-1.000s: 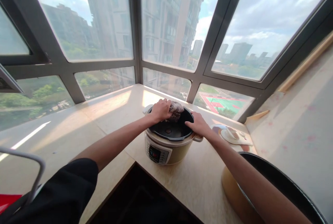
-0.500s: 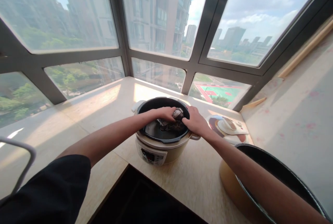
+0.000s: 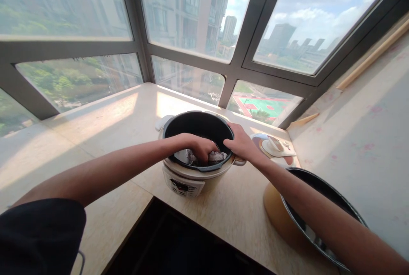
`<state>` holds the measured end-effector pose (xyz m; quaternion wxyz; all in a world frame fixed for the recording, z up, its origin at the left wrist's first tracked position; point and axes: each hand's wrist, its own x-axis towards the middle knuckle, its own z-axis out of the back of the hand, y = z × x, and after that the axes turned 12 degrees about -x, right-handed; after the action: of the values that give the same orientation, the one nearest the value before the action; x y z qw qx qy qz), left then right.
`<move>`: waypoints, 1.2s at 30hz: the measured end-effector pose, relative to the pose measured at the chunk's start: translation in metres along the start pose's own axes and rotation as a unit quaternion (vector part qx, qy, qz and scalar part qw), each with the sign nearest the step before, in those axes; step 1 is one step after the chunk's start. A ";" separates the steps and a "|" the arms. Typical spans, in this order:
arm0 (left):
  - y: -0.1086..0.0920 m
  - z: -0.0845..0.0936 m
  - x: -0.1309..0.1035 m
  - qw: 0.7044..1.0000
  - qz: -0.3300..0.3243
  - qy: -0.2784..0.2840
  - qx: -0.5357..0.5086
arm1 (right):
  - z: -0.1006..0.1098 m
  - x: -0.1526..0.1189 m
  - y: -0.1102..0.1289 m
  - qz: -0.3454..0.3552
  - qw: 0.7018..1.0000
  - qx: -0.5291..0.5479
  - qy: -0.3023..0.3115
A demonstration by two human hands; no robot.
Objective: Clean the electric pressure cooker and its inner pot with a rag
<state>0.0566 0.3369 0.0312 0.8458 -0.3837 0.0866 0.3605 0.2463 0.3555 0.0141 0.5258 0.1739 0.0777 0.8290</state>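
A cream electric cooker (image 3: 212,183) with a dark inner pot (image 3: 182,126) stands on the counter. My left hand (image 3: 204,149) reaches down inside the pot, its fingers closed on a grey, crumpled cloth (image 3: 219,156); the fingertips are partly hidden. The cloth lies low, against the near right part of the pot. At the right side of the rim, my right hand (image 3: 238,140) grips the pot edge, thumb inside and fingers over the outside.
Behind the cooker's right side lies a lid (image 3: 276,145) with a cream handle. A large tan pot (image 3: 277,211) stands at the right, under my right forearm. A dark panel (image 3: 179,241) is in front. Windows (image 3: 188,59) border the counter.
My left hand has moved down and nearer inside the pot, and the cloth is lower. My right hand stays on the rim. The view has shifted slightly.
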 end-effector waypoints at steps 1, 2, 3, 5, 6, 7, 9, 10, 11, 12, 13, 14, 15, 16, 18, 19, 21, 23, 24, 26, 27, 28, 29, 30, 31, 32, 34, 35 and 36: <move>0.000 -0.001 -0.004 1.000 -0.005 0.005 0.012 | -0.001 0.000 -0.001 0.000 1.000 0.001 -0.003; 0.001 -0.002 -0.008 1.000 -0.005 0.014 0.019 | -0.001 0.000 -0.001 0.000 1.000 0.002 -0.007; 0.003 -0.001 -0.011 0.999 -0.001 0.028 0.020 | -0.002 0.000 -0.002 0.001 1.000 0.002 -0.010; 0.008 0.000 -0.018 0.998 0.022 0.052 0.020 | -0.002 -0.001 -0.002 0.000 1.000 0.001 -0.010; 0.011 0.002 -0.022 0.997 0.040 0.057 0.023 | -0.002 -0.001 -0.002 0.000 1.000 0.000 -0.006; 0.015 0.004 -0.026 0.996 0.060 0.059 0.027 | -0.001 -0.001 -0.001 0.000 1.000 -0.002 -0.001; 0.021 0.007 -0.033 0.993 0.096 0.052 0.037 | 0.000 -0.002 0.000 -0.002 1.000 -0.005 0.007; 0.024 0.009 -0.037 0.992 0.114 0.046 0.040 | 0.001 -0.002 0.000 -0.002 1.000 -0.006 0.011; 0.027 0.011 -0.040 0.990 0.129 0.041 0.041 | 0.002 -0.002 0.001 -0.003 1.000 -0.006 0.013; 0.029 0.012 -0.042 0.988 0.142 0.036 0.041 | 0.003 -0.002 0.002 -0.003 1.000 -0.006 0.014; 0.031 0.012 -0.044 0.987 0.150 0.032 0.041 | 0.004 -0.003 0.003 -0.002 1.000 -0.007 0.015; 0.032 0.012 -0.045 0.986 0.157 0.029 0.042 | 0.005 -0.003 0.004 -0.002 1.000 -0.007 0.015; 0.033 0.011 -0.045 0.986 0.162 0.023 0.045 | 0.005 -0.004 0.005 -0.002 1.000 -0.009 0.015; 0.032 0.010 -0.045 0.985 0.167 0.013 0.050 | 0.006 -0.005 0.006 -0.003 1.000 -0.012 0.016; 0.030 0.006 -0.046 0.982 0.174 -0.017 0.064 | 0.007 -0.007 0.008 -0.005 1.000 -0.022 0.019; 0.028 0.004 -0.047 0.982 0.175 -0.033 0.071 | 0.007 -0.008 0.010 -0.007 0.999 -0.028 0.020; 0.023 0.001 -0.049 0.980 0.176 -0.056 0.077 | 0.007 -0.009 0.013 -0.013 0.999 -0.040 0.023; 0.017 -0.001 -0.053 0.978 0.182 -0.067 0.074 | 0.008 -0.010 0.015 -0.023 0.998 -0.051 0.029; 0.015 -0.002 -0.054 0.977 0.187 -0.071 0.072 | 0.009 -0.011 0.016 -0.028 0.998 -0.055 0.034; 0.013 -0.003 -0.056 0.976 0.189 -0.081 0.070 | 0.010 -0.012 0.017 -0.029 0.997 -0.060 0.045; 0.013 -0.003 -0.057 0.976 0.186 -0.087 0.070 | 0.010 -0.012 0.017 -0.026 0.997 -0.060 0.049; 0.014 -0.004 -0.058 0.977 0.181 -0.092 0.069 | 0.010 -0.012 0.017 -0.022 0.997 -0.060 0.051; 0.015 -0.004 -0.059 0.977 0.176 -0.098 0.066 | 0.010 -0.013 0.017 -0.017 0.997 -0.060 0.052; 0.016 -0.005 -0.059 0.978 0.172 -0.104 0.062 | 0.009 -0.014 0.016 -0.013 0.997 -0.061 0.050; 0.017 -0.006 -0.060 0.977 0.171 -0.110 0.059 | 0.008 -0.015 0.016 -0.009 0.997 -0.064 0.047; 0.018 -0.006 -0.061 0.977 0.171 -0.117 0.057 | 0.007 -0.015 0.015 -0.005 0.997 -0.066 0.043; 0.017 -0.007 -0.063 0.974 0.176 -0.133 0.056 | 0.004 -0.017 0.013 0.000 0.997 -0.071 0.031; 0.017 -0.008 -0.063 0.973 0.178 -0.139 0.055 | 0.003 -0.017 0.012 0.002 0.997 -0.072 0.025; 0.016 -0.008 -0.064 0.972 0.179 -0.144 0.053 | 0.001 -0.018 0.011 0.005 0.997 -0.071 0.020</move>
<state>0.0004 0.3037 0.0432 0.7901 -0.2604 0.0504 0.5526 0.2446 0.3347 0.0151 0.5311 0.1201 0.0281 0.8383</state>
